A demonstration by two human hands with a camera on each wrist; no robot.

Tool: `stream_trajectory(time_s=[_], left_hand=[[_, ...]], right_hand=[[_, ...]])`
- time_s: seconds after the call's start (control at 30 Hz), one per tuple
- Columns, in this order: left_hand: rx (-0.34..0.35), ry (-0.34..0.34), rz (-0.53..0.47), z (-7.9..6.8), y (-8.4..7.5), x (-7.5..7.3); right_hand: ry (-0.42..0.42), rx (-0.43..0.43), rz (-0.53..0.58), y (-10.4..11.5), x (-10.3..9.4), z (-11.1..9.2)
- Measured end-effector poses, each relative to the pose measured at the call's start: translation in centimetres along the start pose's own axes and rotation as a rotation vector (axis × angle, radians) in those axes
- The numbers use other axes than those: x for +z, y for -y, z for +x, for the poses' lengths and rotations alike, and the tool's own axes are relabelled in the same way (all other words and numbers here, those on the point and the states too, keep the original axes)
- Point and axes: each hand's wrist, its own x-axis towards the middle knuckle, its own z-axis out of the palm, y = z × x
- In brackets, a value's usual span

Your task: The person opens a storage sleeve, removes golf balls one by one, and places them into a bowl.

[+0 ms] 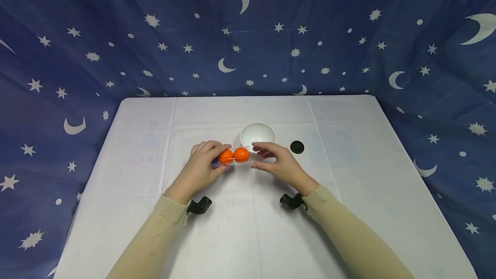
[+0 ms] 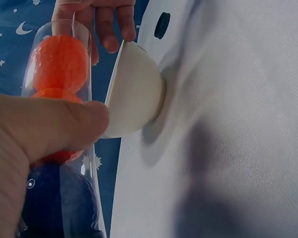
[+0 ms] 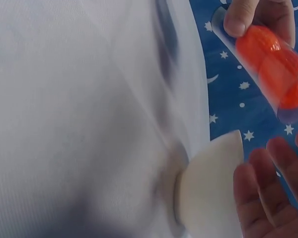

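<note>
My left hand (image 1: 203, 162) grips a clear plastic tube (image 2: 83, 29) round its left part, the thumb lying across it in the left wrist view. Inside the tube are two bright orange balls (image 1: 241, 155), side by side toward its right end. My right hand (image 1: 280, 162) is at that right end, its thumb and fingers spread apart. In the right wrist view its fingers stretch out below the tube without holding it. Just behind the tube and the right fingertips stands a white bowl (image 1: 257, 131), upright on the table.
A small black disc (image 1: 297, 147) lies flat to the right of the bowl. The table (image 1: 135, 184) has a white cloth. A dark blue star-and-moon curtain (image 1: 271, 33) hangs behind it and along both sides.
</note>
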Motion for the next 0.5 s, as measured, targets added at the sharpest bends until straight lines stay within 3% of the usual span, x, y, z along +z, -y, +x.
stream_trajectory(time_s=[0.13,0.5], left_hand=[[0.014,0.003,0.023,0.2,-0.1,0.0],[0.081,-0.042,0.108,0.2,-0.1,-0.3]], right_hand=[[0.009,0.017,0.034,-0.2,0.4,0.1],[-0.014,0.001,-0.002,-1.1,1.2,0.2]])
